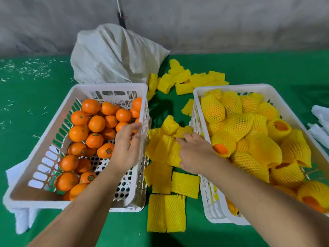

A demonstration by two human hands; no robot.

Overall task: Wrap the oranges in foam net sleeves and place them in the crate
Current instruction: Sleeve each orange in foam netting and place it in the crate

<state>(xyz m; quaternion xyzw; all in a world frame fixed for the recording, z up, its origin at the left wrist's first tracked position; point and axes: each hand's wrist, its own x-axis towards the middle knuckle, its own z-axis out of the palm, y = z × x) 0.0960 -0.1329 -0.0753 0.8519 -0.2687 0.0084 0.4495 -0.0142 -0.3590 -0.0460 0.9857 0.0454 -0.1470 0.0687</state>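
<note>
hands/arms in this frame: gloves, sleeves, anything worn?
Nothing worn that shows. The left hand and right hand are bare, no gloves. Both forearms are bare to the frame's bottom edge, with no sleeve in view. No watch, ring, band or markings visible on either.

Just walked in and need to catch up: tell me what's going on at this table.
A person is packing oranges into foam net sleeves. The left hand reaches into the left crate of bare oranges, fingers relaxed, holding nothing visible. The right hand picks at the loose yellow sleeves lying between the crates. The right crate is already piled with sleeved oranges. A white sack sits behind.
</note>
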